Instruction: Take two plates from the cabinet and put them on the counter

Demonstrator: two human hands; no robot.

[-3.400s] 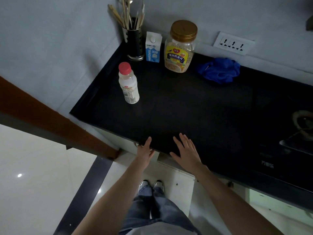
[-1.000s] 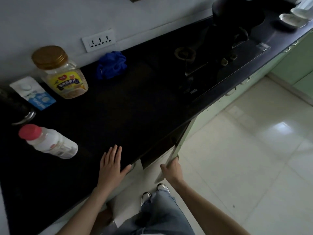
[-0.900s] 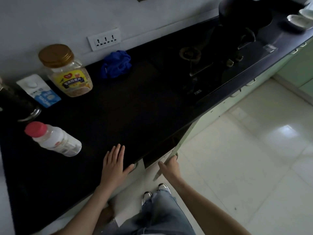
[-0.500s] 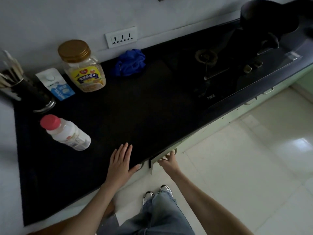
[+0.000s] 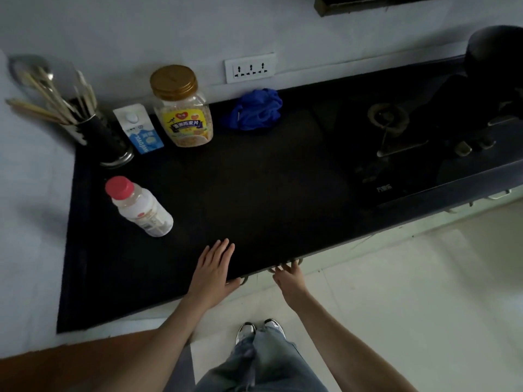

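Door now shut again: right hand (image 5: 288,278) is resting released fingers (image 5: 280,268) at the handle (image 5: 297,261) under the tabletop (image 5: 254,193) edge, left hand (image 5: 212,271) is lying flat, released; plates unseen, presumably still inside cabinet.

Black counter (image 5: 254,193) — flat, along wall.
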